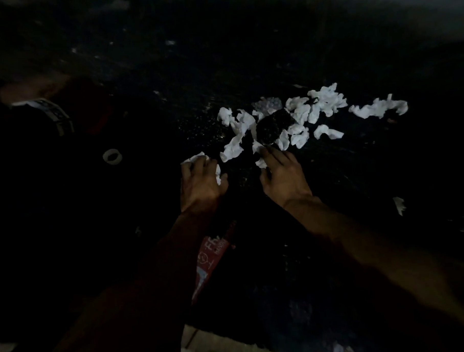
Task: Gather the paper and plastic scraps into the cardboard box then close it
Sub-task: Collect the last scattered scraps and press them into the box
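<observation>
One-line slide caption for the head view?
In dim light, the left hand grips crumpled white paper while the right hand touches scattered scraps.

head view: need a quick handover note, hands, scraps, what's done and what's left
Left hand grips a crumpled paper wad. Right hand open, touching a scrap at the pile's near edge.
Most white scraps lie spread on the dark floor around a dark lump; one stray scrap far right.
Box: too dark to make out.
Done: none visibly boxed. Left: gather nearly everything, then close the box.
</observation>
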`<state>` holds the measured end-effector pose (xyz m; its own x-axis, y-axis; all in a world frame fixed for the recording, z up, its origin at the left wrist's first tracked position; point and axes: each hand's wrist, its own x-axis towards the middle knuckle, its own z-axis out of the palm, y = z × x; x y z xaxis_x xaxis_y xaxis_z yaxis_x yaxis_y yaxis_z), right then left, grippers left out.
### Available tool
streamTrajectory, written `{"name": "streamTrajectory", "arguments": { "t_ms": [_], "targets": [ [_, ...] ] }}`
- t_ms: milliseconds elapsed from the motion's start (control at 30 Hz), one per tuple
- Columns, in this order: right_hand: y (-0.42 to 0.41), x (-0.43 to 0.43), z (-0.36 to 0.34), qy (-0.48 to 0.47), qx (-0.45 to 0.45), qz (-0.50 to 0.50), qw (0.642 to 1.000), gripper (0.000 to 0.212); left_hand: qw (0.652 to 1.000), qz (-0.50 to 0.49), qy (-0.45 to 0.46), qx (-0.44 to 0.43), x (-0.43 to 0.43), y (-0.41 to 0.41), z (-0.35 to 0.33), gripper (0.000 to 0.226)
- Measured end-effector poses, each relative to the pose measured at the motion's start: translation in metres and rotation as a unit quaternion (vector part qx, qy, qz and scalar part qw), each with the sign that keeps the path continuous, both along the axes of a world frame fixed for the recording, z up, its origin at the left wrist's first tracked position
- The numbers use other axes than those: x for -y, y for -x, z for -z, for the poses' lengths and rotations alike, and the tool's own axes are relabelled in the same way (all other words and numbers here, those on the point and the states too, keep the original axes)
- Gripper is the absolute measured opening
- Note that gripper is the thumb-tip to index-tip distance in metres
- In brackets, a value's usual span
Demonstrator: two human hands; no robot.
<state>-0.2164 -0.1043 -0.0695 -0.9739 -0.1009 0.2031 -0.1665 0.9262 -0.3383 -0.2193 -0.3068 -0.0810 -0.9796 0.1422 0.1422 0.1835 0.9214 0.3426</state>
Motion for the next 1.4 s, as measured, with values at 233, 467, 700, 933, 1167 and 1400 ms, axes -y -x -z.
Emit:
{"name": "streamTrajectory", "arguments": {
  "t_ms": [233, 467, 700, 933, 1167, 1400],
  "targets": [
    [-0.012, -0.003, 0.014, 0.033, -0.094, 0.027, 0.995, 0.026, 0.986, 0.041, -0.040, -0.156, -0.001, -0.006, 0.009, 0.033],
    [-0.021, -0.004, 0.008, 0.072, -0.087, 0.037, 0.993, 0.019, 0.982, 0.040, -0.078, -0.167, -0.008, -0.017, 0.001, 0.027],
    [-0.050, -0.038, 0.013, 0.061, -0.040, 0.053, 0.996, 0.022, 0.984, 0.152, 0.004, -0.095, -0.017, -0.027, 0.003, 0.029],
    [-0.074, -0.089, -0.035, 0.060, -0.076, 0.090, 0.991, 0.042, 0.989, 0.108, -0.046, -0.087, -0.064, -0.041, -0.054, 0.038],
    [-0.090, -0.138, -0.121, 0.050, -0.206, 0.094, 0.973, 0.031, 0.967, 0.151, -0.030, -0.202, -0.112, -0.045, -0.138, 0.039],
    [-0.127, -0.179, -0.192, 0.006, -0.266, 0.120, 0.957, 0.024, 0.932, 0.200, -0.066, -0.296, -0.158, -0.061, -0.206, 0.035]
  ]
}}
